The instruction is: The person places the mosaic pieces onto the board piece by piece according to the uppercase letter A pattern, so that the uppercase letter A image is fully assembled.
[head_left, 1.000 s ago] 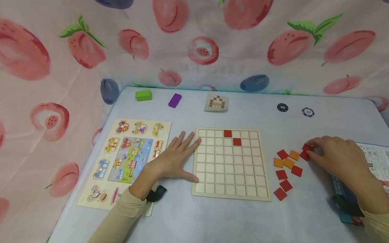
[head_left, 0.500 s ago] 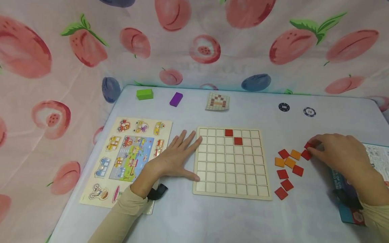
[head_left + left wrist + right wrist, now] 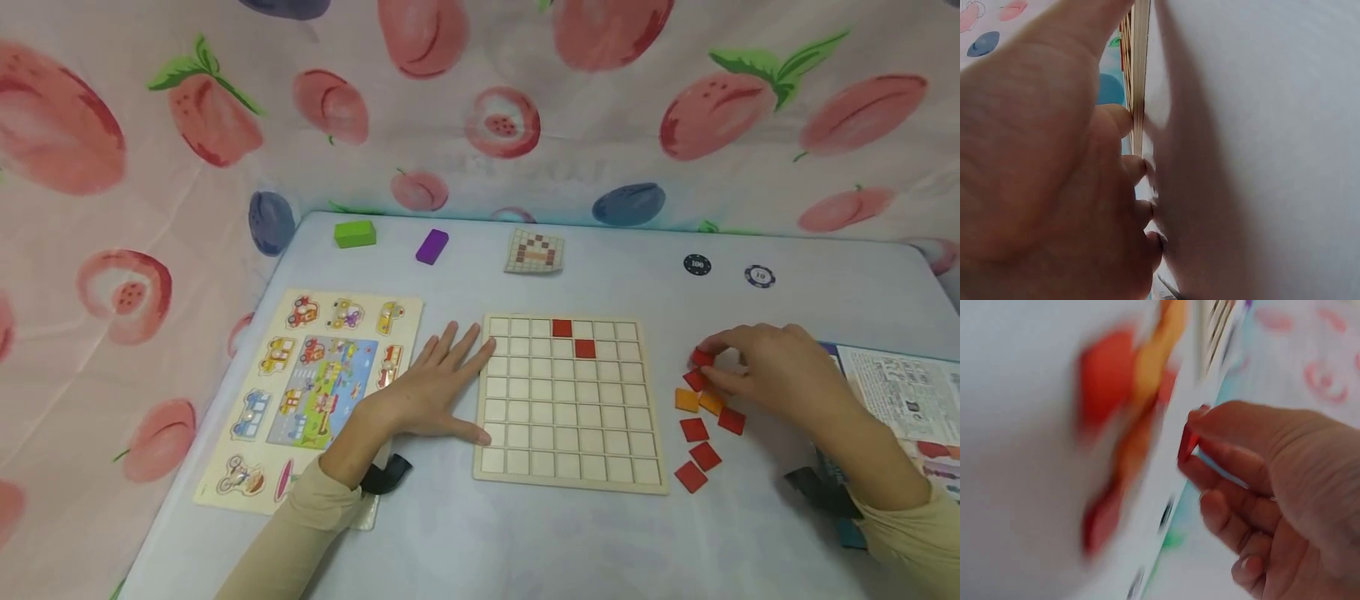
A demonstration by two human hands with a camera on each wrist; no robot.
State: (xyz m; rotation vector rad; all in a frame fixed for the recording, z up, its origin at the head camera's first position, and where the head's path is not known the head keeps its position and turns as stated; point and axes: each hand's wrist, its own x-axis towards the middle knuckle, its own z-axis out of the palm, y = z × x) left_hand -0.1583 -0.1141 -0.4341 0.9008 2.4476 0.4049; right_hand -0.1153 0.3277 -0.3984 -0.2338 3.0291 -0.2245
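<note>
The puzzle board point(image 3: 337, 400) lies at the left, beneath the left forearm. The left hand point(image 3: 431, 392) is spread wide; its thumb and index fingertips touch the left edge of the grid board point(image 3: 566, 417). Two red tiles occupy that board: top row, fourth cell; second row, fifth cell. Loose red and orange tiles point(image 3: 693, 430) lie right of it. Above them, the right hand point(image 3: 783, 375) pinches one red tile point(image 3: 1188, 440) between thumb and fingers. A flat printed item point(image 3: 911, 400) lies at far right.

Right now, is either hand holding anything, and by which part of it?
The right hand pinches a red tile; whether by its edges or its faces is unclear. The left hand holds nothing, only touching the board's edge.
</note>
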